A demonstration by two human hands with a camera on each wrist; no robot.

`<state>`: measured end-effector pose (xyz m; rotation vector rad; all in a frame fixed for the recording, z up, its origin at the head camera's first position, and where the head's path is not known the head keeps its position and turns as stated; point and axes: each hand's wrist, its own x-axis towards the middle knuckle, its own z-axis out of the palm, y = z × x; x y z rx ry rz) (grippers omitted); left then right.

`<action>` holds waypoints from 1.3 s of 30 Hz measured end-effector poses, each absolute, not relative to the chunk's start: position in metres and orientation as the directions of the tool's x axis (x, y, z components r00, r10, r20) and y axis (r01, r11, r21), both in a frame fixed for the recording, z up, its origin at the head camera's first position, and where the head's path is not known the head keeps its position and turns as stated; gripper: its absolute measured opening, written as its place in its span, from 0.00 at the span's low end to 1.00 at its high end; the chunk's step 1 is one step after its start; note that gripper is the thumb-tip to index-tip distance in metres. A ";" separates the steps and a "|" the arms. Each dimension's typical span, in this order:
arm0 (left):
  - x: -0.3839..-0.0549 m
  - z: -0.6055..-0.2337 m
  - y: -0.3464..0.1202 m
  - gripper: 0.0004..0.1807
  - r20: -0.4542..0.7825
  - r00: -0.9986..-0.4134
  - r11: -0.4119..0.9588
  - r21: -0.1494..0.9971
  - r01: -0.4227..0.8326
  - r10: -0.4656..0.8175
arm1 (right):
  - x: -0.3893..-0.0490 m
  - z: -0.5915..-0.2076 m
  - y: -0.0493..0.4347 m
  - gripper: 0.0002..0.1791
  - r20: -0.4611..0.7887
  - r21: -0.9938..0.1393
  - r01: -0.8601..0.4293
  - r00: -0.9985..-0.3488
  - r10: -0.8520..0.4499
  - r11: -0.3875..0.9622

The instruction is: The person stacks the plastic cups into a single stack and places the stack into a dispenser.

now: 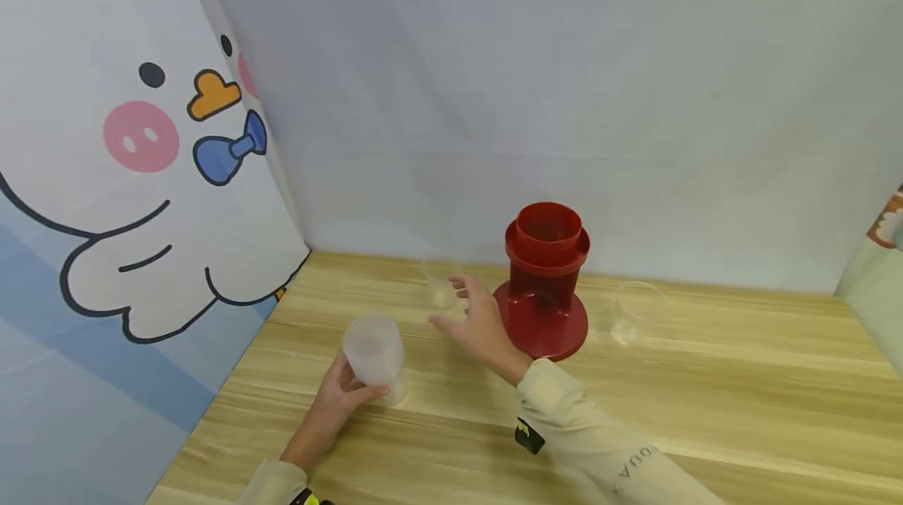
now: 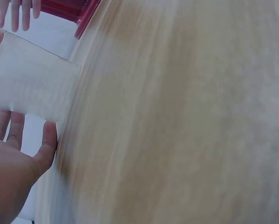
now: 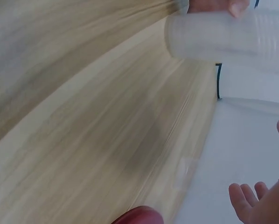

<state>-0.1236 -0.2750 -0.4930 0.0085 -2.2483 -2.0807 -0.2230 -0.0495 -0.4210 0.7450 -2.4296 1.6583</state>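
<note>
My left hand (image 1: 337, 399) grips a stack of clear plastic cups (image 1: 374, 348) round its side, with the thumb toward the front. The stack stands upright on the table, and its ribbed, nested rims show in the right wrist view. To the right, my right hand (image 1: 483, 328) is held over the table, thumb and fingers spread with nothing between them. Just beyond its fingertips is a single clear cup (image 1: 440, 285) near the back edge. Beside that hand stands a red plastic tube-shaped holder (image 1: 543, 277) with a collar and a wide round base.
Another clear cup (image 1: 636, 313) stands right of the red holder. The wood-grain table (image 1: 741, 387) meets a pale cloth wall (image 1: 564, 81) at the back. A cartoon-printed cloth (image 1: 176, 254) borders the left side.
</note>
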 end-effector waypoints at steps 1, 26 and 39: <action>-0.124 -0.493 -0.275 0.48 0.051 -0.997 0.074 0.996 0.046 -0.059 | -0.226 -0.423 -0.049 0.32 0.357 -0.846 -0.451 -0.876 -0.325 0.286; -0.121 -0.487 -0.276 0.48 0.032 -0.996 0.069 0.997 0.026 -0.078 | -0.280 -0.441 -0.055 0.44 0.192 -0.877 -0.301 -0.934 -0.303 0.374; -0.120 -0.490 -0.276 0.47 0.028 -0.997 0.042 0.999 0.025 -0.075 | -0.299 -0.433 -0.060 0.47 0.035 -0.909 -0.191 -0.921 -0.389 0.371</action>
